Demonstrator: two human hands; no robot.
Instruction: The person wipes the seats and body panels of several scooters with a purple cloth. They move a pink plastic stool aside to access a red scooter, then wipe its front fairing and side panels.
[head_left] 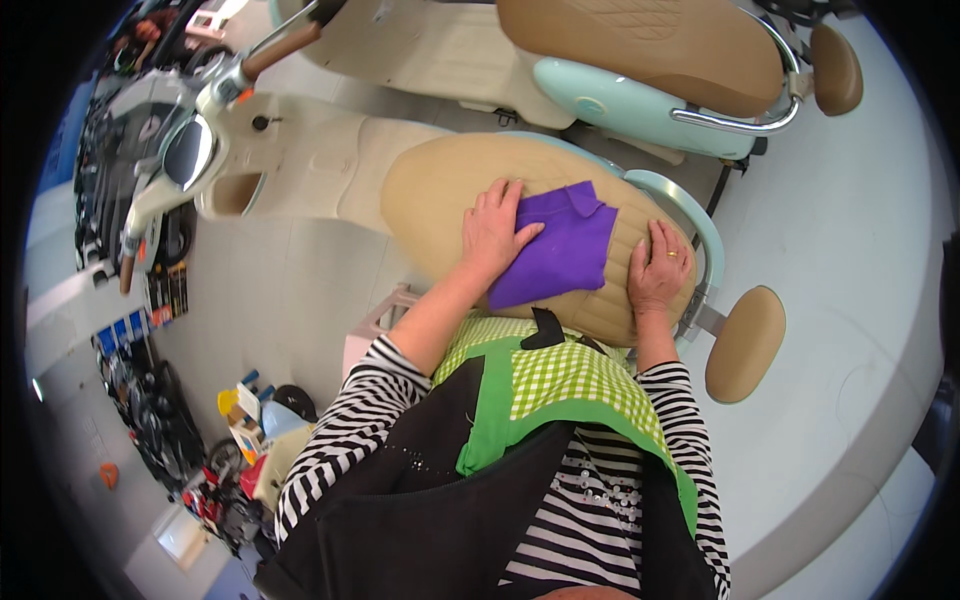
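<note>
My left hand [495,232] lies flat with its fingers spread on the left edge of a purple cloth [562,248], pressing it onto the tan seat [440,185] of a cream and pale-blue scooter. My right hand [657,266] rests palm down on the rear right part of the same seat, beside the cloth and not touching it. A ring shows on one of its fingers. Both forearms come out of black-and-white striped sleeves.
The scooter's handlebar and round mirror [188,152] are at the left. A tan backrest pad [745,342] sticks out behind the seat. A second scooter with a brown seat [640,45] stands beyond. Small colourful items [245,425] sit on the floor at lower left.
</note>
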